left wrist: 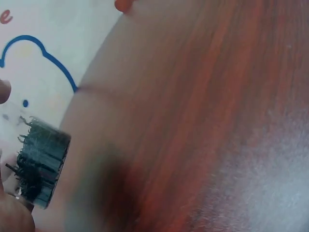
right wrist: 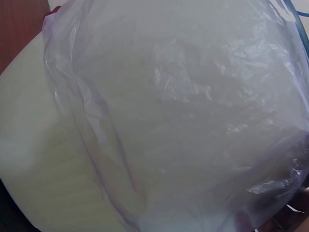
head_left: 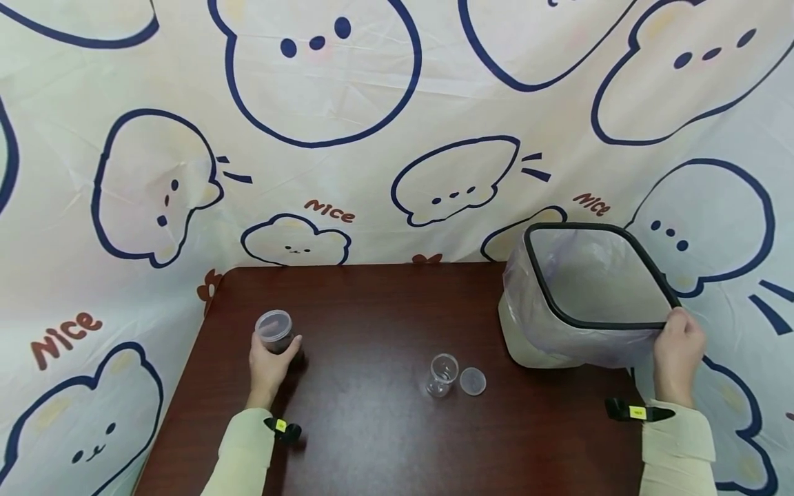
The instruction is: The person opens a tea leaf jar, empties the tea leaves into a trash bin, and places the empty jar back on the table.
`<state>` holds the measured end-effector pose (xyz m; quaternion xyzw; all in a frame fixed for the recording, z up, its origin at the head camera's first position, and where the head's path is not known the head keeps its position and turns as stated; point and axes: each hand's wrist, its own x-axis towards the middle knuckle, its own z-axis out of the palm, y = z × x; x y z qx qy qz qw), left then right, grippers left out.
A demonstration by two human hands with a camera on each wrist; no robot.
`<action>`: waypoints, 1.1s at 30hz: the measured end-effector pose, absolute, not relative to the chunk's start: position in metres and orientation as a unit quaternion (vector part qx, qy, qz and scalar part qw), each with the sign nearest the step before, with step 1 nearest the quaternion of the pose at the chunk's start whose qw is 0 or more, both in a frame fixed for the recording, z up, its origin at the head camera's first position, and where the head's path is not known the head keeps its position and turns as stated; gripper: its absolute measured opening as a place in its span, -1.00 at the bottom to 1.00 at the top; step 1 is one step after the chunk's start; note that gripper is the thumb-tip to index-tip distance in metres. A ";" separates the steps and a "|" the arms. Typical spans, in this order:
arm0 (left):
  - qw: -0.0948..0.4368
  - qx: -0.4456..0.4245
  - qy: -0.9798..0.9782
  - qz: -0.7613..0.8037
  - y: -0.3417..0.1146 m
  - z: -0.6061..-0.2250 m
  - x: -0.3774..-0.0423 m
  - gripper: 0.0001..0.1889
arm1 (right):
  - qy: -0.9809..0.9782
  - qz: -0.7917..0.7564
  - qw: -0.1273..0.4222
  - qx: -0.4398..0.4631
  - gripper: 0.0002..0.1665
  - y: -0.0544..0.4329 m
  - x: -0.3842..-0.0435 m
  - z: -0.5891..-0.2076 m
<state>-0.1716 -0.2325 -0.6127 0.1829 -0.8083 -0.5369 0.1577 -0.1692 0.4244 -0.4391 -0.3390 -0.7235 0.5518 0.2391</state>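
Note:
My left hand grips a small clear plastic jar with a translucent lid at the table's left side. Dark, thin strands fill the lower part of the jar in the left wrist view, where some fingers show at its edge. On the right, my right hand holds the near right corner of a pale trash bin's black rim. A thin translucent bag lines the bin and hangs over its outside; it fills most of the right wrist view.
Right of the table's middle stands a second clear jar, uncovered, with a round translucent lid lying beside it. The dark brown wooden table meets a cartoon-printed cloth behind and at its sides.

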 end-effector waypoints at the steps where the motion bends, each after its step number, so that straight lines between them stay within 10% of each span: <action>1: 0.167 0.180 -0.808 -0.536 -0.233 -0.611 -0.170 -0.17 | -0.725 0.549 0.239 -0.339 -0.51 0.424 -0.169 -0.439; 33: 0.185 0.124 -0.802 -0.555 -0.216 -0.592 -0.146 -0.18 | -0.676 0.620 0.196 -0.347 -0.48 0.422 -0.163 -0.432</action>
